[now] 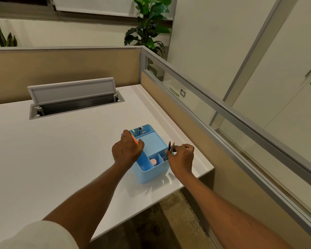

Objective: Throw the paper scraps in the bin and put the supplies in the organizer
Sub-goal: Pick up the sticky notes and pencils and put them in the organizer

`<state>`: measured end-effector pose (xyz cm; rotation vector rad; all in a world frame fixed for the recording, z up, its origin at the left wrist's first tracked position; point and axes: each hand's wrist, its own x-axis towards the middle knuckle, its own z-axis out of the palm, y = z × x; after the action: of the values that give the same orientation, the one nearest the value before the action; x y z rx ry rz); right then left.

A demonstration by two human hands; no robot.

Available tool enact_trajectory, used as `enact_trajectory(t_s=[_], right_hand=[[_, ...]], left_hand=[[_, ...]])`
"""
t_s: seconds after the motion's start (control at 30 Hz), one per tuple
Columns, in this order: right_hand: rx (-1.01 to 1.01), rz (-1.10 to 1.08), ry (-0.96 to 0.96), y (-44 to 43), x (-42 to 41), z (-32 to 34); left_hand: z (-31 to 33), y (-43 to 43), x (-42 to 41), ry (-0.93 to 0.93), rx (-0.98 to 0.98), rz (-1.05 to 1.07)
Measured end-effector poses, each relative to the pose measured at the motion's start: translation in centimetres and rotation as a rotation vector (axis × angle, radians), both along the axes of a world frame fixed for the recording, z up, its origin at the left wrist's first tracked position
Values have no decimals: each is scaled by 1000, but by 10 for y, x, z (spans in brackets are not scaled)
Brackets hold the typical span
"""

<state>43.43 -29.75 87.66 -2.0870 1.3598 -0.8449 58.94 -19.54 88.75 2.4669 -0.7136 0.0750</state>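
Your right hand (180, 156) pinches two pencils (171, 147) near their lower ends, tips up, at the organizer's (152, 174) 3 o'clock rim. They look dark, thin and sharpened; judged light, stiff and slick, they are best gripped together mid-shaft so neither swivels, and lowered blunt end first into a narrow compartment. Your left hand (127, 150) is closed on a flat orange item (135, 140), only its edge visible, at the 9 o'clock rim; what it is cannot be told. It is probably thin and bendable, so hold it by the edge. The organizer is a pale blue divided box on the counter (52, 150), near the edge at 4 o'clock. A pink object (153, 161) lies in a near compartment; grey metal supplies (140, 131) stand at 12 o'clock. No scraps or bin are visible.
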Motion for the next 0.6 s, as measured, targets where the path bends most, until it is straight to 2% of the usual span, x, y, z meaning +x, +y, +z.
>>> enact_trajectory(t_s=[0.17,0.37,0.6], right_hand=[[-58,4,0,6,-4,-2],[-105,68,113,13,-22,4],[-159,106,145,29,-61,17]], left_hand=[[4,8,-6,-39,-32,-50],[11,21,-20,-287,-72,-240],[31,32,-62,-380,67,-389]])
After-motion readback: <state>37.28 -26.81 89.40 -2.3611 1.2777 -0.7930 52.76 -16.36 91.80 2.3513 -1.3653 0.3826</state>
